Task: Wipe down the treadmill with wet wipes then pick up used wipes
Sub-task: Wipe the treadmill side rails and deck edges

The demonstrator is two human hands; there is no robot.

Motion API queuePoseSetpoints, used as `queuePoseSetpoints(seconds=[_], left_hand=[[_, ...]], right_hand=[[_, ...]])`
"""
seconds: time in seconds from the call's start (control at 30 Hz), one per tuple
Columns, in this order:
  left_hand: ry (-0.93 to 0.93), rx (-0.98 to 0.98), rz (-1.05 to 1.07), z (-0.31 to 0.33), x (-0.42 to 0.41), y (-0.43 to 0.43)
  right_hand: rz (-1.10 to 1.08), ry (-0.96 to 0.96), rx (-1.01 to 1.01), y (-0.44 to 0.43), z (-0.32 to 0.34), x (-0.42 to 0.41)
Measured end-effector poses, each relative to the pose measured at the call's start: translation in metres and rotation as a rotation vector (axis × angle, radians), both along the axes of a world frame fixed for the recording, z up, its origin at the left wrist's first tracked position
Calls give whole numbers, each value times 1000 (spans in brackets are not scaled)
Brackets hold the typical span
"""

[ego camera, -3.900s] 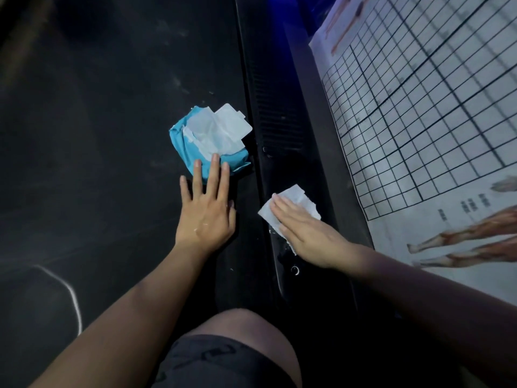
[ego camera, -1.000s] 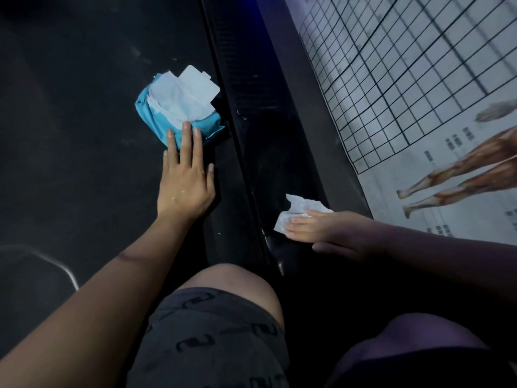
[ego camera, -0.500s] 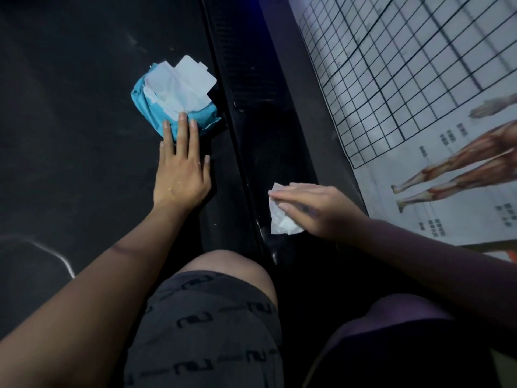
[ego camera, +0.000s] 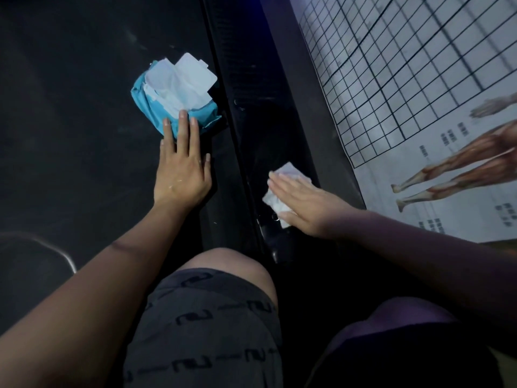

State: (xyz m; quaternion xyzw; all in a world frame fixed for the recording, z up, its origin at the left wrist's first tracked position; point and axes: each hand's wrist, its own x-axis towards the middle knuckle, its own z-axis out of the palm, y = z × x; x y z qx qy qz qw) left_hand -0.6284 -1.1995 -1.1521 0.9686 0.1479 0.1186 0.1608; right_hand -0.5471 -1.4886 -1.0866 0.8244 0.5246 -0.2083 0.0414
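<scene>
Your right hand [ego camera: 305,203] lies flat, fingers [ego camera: 282,184] straight, pressing the wet wipe [ego camera: 289,172] onto the treadmill's side rail [ego camera: 260,127]. The wipe looks limp, light and clingy, so pinch a free corner. Your left hand [ego camera: 181,169] rests flat on the belt [ego camera: 84,135], fingertips touching the blue wipes pack [ego camera: 151,107].

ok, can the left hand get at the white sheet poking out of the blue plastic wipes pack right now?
Probably yes. The left hand lies flat, fingertips touching the blue plastic wipes pack at its near edge; the white sheet sits just beyond, nothing between.
</scene>
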Motion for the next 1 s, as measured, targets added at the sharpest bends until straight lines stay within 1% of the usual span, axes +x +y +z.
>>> queuePoseSetpoints(seconds=[0.13, 0.27, 0.37, 0.53, 0.7, 0.83, 0.9, 1.0], left_hand=[[13, 11, -3, 1, 1, 0], [8, -2, -4, 1, 0, 1], [-1, -4, -3, 0, -1, 1], [9, -6, -3, 0, 0, 1], [18, -43, 3, 4, -1, -1], [18, -50, 2, 4, -1, 0], [17, -56, 2, 4, -1, 0], [18, -65, 2, 4, -2, 0]], right_hand=[[-90, -78, -41, 33, -7, -4], [-13, -61, -46, 30, -3, -12], [85, -107, -40, 13, -8, -19], [117, -93, -105, -1, 1, 5], [-36, -102, -119, 9, 6, 15], [-9, -152, -145, 5, 4, 3], [-50, -115, -145, 7, 5, -3], [-202, 82, -31, 16, 17, -11]])
